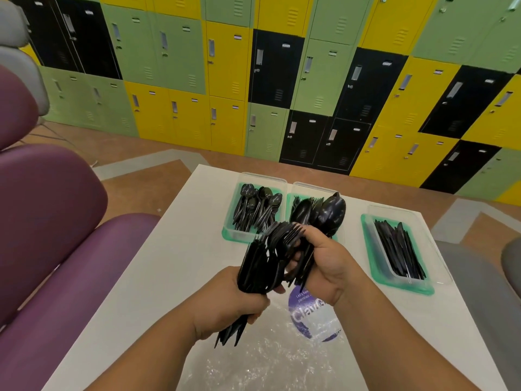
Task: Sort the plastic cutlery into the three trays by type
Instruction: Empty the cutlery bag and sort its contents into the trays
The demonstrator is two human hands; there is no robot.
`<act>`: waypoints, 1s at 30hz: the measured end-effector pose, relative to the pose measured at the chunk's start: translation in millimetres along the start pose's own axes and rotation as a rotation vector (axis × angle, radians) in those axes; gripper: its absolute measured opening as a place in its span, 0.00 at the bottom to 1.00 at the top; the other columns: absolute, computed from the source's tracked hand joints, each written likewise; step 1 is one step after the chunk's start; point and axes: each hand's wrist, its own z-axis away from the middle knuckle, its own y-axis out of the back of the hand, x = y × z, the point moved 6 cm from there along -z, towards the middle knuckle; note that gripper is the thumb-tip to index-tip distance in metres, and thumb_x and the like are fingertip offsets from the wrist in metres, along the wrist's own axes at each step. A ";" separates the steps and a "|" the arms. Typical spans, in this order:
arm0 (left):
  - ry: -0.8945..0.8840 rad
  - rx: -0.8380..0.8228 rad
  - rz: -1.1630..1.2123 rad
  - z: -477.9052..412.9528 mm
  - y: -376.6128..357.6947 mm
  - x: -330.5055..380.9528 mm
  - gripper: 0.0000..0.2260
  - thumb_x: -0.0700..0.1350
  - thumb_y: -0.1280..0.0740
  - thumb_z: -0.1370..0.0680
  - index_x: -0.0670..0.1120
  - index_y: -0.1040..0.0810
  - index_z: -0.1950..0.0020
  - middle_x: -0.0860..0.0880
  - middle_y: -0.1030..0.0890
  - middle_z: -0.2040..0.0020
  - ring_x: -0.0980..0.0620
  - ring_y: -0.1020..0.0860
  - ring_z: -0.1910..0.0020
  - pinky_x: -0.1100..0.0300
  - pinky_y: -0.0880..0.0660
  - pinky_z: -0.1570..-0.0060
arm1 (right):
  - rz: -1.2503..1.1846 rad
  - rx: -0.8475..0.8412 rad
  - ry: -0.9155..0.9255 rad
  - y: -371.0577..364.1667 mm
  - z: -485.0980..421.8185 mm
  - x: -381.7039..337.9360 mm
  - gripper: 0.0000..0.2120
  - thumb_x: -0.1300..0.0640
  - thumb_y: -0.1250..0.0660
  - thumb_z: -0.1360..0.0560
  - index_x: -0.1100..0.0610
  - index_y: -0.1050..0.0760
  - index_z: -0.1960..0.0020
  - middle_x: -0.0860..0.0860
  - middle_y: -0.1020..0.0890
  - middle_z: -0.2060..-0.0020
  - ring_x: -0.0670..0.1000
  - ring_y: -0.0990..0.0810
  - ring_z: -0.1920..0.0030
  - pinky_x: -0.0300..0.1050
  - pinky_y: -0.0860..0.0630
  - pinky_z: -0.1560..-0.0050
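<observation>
Over the white table [169, 263] my left hand [234, 303] squeezes forks [262, 266], surely light and slippery, by their handles; my right hand [327, 263] grips spoons [331, 213].

bundle [263, 266]: black, gripped in left hand [225, 303] and right hand [327, 263]
spoon tray [234, 235]: beyond left hand
fork tray [313, 188]: beyond right hand
knife tray [368, 249]: right of right hand

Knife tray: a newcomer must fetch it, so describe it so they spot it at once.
On the white table before the lockers stand three clear trays with green bases. The knife tray is the rightmost, apart from the other two. It alone holds straight knives; the left tray holds spoons, the middle tray forks.
</observation>
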 end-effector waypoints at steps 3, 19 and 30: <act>0.009 0.053 0.077 -1.2 9.1 -7.4 0.08 0.39 0.34 0.31 0.47 0.18 0.56 0.44 0.27 0.69 0.48 0.29 0.68 0.58 0.28 0.61 | -0.081 0.037 0.032 2.7 -9.9 -4.8 0.11 0.55 0.36 0.23 0.58 0.22 0.61 0.51 0.23 0.67 0.50 0.25 0.65 0.45 0.28 0.57; 0.110 0.463 0.468 -15.8 84.4 -59.8 0.11 0.40 0.31 0.35 0.39 0.22 0.54 0.44 0.30 0.69 0.48 0.30 0.71 0.54 0.31 0.63 | 0.309 0.200 -0.093 -30.1 -164.3 -11.7 0.09 0.62 0.38 0.21 0.62 0.27 0.59 0.53 0.25 0.68 0.49 0.27 0.69 0.44 0.28 0.65; 0.145 0.562 0.493 -33.8 104.2 -74.9 0.13 0.39 0.31 0.36 0.38 0.22 0.54 0.45 0.29 0.70 0.49 0.30 0.72 0.55 0.31 0.65 | 0.596 0.330 -0.180 -34.9 -212.5 10.3 0.14 0.60 0.33 0.23 0.69 0.25 0.42 0.58 0.21 0.48 0.59 0.26 0.38 0.52 0.29 0.37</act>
